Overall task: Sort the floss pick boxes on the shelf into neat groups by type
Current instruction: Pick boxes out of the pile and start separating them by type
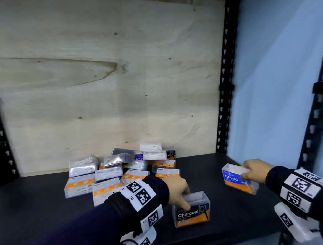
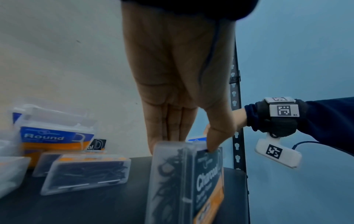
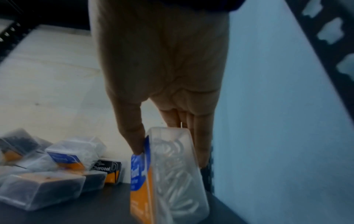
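My left hand (image 1: 176, 188) pinches a clear box labelled Charcoal (image 1: 191, 211) from above, thumb on its black-and-orange front, fingers behind; the box stands upright on the dark shelf (image 1: 40, 211). In the left wrist view the Charcoal box (image 2: 184, 181) sits under the fingers (image 2: 168, 130). My right hand (image 1: 255, 171) grips a blue-and-orange Round box (image 1: 237, 178) near the shelf's right side. The right wrist view shows the Round box (image 3: 172, 174) held between thumb and fingers (image 3: 201, 136). A jumbled pile of boxes (image 1: 122, 170) lies at the back centre.
A plywood back panel (image 1: 108, 78) closes the shelf behind the pile. Black perforated uprights (image 1: 225, 82) stand at the right, with a blue wall (image 1: 275, 80) beyond. Another black upright (image 1: 0, 129) runs along the left edge.
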Action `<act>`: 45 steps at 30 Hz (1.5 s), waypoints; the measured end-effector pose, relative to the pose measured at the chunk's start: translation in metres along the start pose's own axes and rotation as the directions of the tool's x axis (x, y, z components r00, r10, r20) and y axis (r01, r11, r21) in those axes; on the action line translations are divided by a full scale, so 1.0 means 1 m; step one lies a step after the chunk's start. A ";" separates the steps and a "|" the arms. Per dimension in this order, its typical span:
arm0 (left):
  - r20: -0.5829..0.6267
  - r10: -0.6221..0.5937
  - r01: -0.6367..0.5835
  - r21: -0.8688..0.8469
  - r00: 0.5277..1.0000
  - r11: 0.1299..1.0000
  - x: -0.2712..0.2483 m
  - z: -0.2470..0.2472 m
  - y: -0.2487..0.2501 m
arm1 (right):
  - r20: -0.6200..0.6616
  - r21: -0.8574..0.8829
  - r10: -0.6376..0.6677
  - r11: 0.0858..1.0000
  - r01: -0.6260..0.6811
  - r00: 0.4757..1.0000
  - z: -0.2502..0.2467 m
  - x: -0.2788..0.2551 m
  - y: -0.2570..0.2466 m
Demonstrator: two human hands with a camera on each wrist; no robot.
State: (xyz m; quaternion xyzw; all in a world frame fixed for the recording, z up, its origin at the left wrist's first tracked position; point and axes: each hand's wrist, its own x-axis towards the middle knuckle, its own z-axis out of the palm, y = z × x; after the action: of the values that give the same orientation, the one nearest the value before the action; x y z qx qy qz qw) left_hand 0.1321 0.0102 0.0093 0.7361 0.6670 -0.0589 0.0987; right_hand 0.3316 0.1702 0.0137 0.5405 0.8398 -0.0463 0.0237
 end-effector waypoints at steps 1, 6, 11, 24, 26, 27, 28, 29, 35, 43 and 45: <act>0.002 0.003 -0.003 0.014 1.000 1.000 0.001 0.000 0.003 | -0.004 0.012 0.015 1.000 -0.015 1.000 0.004 0.001 0.003; 0.014 -0.010 0.010 0.031 1.000 0.999 0.006 0.001 0.008 | -0.021 0.052 0.046 0.998 -0.044 0.999 0.020 0.004 0.009; 0.017 0.010 -0.011 0.040 1.000 0.999 0.006 0.005 0.005 | 0.017 0.018 0.055 0.998 -0.056 0.998 0.028 0.013 0.013; -0.096 -0.213 0.223 0.117 0.972 0.968 -0.030 -0.003 -0.067 | 0.046 -0.213 -0.335 0.917 0.336 0.941 -0.041 0.025 -0.076; -0.081 -0.333 0.342 0.159 0.939 0.926 -0.042 -0.002 -0.089 | 0.069 -0.203 -0.388 0.897 0.393 0.919 -0.046 0.031 -0.097; -0.066 -0.388 0.393 0.190 0.919 0.900 -0.049 0.000 -0.100 | 0.085 -0.196 -0.415 0.884 0.424 0.906 -0.047 0.035 -0.108; -0.053 -0.430 0.430 0.218 0.901 0.876 -0.055 0.002 -0.109 | 0.106 -0.197 -0.438 0.871 0.451 0.893 -0.047 0.037 -0.117; -0.037 -0.471 0.465 0.241 0.882 0.852 -0.060 0.005 -0.118 | 0.132 -0.201 -0.459 0.856 0.477 0.879 -0.046 0.040 -0.126; 0.063 -0.615 0.581 0.264 0.786 0.770 -0.078 0.018 -0.150 | 0.325 -0.236 -0.480 0.793 0.561 0.815 -0.019 0.060 -0.162; 0.055 -0.618 0.593 0.225 0.785 0.773 -0.072 0.023 -0.166 | 0.391 -0.271 -0.443 0.782 0.561 0.807 0.001 0.081 -0.180; 0.041 -0.600 0.581 0.205 0.799 0.788 -0.071 0.022 -0.170 | 0.373 -0.294 -0.448 0.774 0.561 0.813 0.003 0.084 -0.182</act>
State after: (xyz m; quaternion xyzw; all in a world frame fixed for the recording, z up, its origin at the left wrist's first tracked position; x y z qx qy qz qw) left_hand -0.0435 -0.0481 -0.0078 0.4925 0.8492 -0.1856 0.0421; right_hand 0.1309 0.1713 0.0123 0.2644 0.9340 0.0409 0.2368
